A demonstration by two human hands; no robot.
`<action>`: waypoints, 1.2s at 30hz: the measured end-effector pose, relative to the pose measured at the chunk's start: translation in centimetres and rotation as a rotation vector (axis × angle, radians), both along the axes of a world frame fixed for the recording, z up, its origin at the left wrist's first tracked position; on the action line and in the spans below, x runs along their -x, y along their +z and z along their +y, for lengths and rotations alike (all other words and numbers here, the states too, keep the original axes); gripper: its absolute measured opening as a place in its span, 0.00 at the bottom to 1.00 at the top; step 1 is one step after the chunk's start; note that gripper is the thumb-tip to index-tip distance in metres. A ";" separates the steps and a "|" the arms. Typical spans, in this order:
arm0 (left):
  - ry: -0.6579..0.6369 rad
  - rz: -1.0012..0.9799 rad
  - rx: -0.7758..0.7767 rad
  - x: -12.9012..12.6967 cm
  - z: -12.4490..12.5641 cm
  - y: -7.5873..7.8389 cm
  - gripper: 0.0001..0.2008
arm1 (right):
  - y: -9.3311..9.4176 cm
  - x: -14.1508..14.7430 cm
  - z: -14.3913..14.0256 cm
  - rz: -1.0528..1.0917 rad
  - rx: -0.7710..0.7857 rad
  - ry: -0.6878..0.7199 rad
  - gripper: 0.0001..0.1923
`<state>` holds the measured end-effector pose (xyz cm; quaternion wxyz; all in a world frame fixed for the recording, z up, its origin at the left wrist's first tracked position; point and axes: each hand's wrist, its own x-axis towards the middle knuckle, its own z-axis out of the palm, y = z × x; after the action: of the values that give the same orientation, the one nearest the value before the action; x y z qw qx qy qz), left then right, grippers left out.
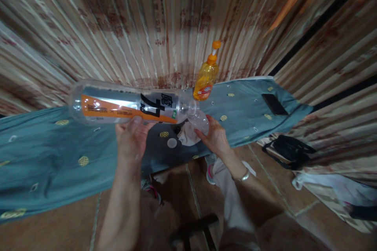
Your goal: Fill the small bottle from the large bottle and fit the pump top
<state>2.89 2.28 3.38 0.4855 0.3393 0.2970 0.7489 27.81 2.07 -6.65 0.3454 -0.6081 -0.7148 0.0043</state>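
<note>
My left hand (131,138) holds a large clear plastic bottle (126,104) with an orange and black label, tipped on its side with the neck pointing right. Its mouth meets a small clear cup (200,120) that my right hand (214,136) holds just above the table. A round white cap (172,142) lies on the teal cloth below the bottle. A crumpled white cloth (187,135) sits under the cup.
An orange dish-soap bottle (207,75) stands at the table's far edge by the striped curtain. A black phone (274,104) lies on the teal tablecloth (53,153) at the right. A black bag (290,150) rests on the tiled floor. A dark stool (194,230) is below.
</note>
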 end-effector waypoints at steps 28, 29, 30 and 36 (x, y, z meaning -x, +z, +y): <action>0.084 0.083 0.048 0.9 0.0 -1.4 0.20 | 0.3 0.4 0.9 -0.043 -0.014 0.031 0.29; 0.089 0.073 0.053 0.8 0.0 -1.3 0.20 | 0.3 0.4 0.9 -0.040 -0.014 0.032 0.29; 0.096 0.060 0.060 0.7 0.0 -1.3 0.20 | 0.4 0.4 0.9 -0.039 -0.011 0.034 0.29; 0.094 0.028 0.065 0.6 -0.2 -1.3 0.20 | 1.1 0.7 0.8 -0.057 0.052 0.025 0.36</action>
<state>2.31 2.11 2.09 0.4563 0.3196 0.3434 0.7561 27.07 2.83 -5.55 0.3090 -0.6077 -0.7316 0.0098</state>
